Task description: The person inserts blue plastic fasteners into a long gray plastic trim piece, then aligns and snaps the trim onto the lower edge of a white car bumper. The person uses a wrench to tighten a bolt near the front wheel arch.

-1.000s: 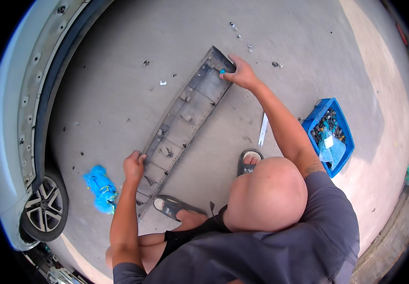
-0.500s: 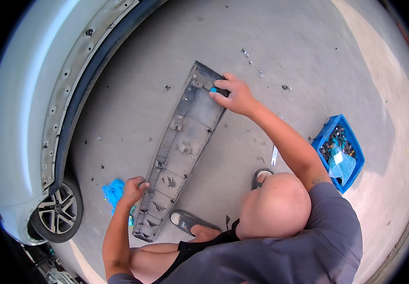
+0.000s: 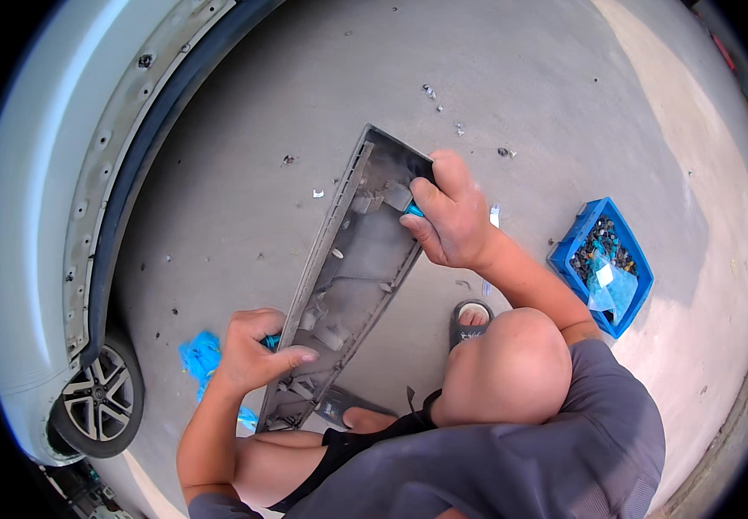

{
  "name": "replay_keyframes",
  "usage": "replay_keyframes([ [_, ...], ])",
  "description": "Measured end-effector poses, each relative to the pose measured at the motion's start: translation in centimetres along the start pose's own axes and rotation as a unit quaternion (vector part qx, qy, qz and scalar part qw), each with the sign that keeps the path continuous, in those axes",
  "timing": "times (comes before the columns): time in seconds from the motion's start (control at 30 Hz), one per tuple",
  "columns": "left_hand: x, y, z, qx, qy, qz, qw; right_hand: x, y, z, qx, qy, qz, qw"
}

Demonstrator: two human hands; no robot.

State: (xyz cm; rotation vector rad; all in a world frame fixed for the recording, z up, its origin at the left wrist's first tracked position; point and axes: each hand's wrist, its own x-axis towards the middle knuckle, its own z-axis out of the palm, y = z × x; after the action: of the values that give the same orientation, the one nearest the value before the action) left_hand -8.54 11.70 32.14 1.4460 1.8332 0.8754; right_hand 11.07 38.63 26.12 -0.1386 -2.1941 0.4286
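A long grey plastic car trim panel (image 3: 348,259) is held up at a slant in front of me, its ribbed inner side with clip mounts facing me. At its left edge, my left hand (image 3: 251,353) is closed, with the thumb over the rim. A teal clip (image 3: 271,342) shows beside those fingers. My right hand (image 3: 453,216) grips the far right edge, thumb on the inner side. Next to that thumb sits a blue clip (image 3: 414,209). The fingers behind the panel are hidden.
On the left stands a light-coloured car (image 3: 23,216) with a bare, holed sill and a wheel (image 3: 101,394). A blue bin (image 3: 642,259) of small clips lies at right. Crumpled blue plastic (image 3: 201,353) and scattered bits (image 3: 430,91) lie on the concrete floor.
The panel has come up and tilted toward me. My left hand now has its thumb over the edge, and my right hand has moved slightly nearer and to the right.
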Motion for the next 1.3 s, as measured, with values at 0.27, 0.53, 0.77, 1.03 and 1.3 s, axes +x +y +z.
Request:
replay_keyframes([
  [0.27, -0.2, 0.7, 1.6, 0.123, 0.01, 0.063, 0.99, -1.6, 0.5, 1.8, 0.034, 0.08, -0.011, 0.996],
  [0.53, -0.1, 0.5, 1.8, 0.088, 0.025, 0.082, 0.992, -1.2, -0.5, 2.1, 0.056, 0.104, 0.029, 0.993],
  [0.77, 0.6, 0.4, 1.1, 0.068, -0.013, 0.01, 0.998, -1.8, 1.1, 0.9, 0.113, -0.025, 0.029, 0.993],
  [1.03, 1.0, -9.6, 3.6, -0.074, -0.093, -0.053, 0.991, -1.3, 3.2, -1.4, 0.505, -0.19, 0.415, 0.733],
  [1.3, 4.3, -5.0, 3.8, -0.478, 0.079, -0.232, 0.843, -1.3, 0.6, 0.0, 0.511, -0.233, 0.517, 0.646],
])
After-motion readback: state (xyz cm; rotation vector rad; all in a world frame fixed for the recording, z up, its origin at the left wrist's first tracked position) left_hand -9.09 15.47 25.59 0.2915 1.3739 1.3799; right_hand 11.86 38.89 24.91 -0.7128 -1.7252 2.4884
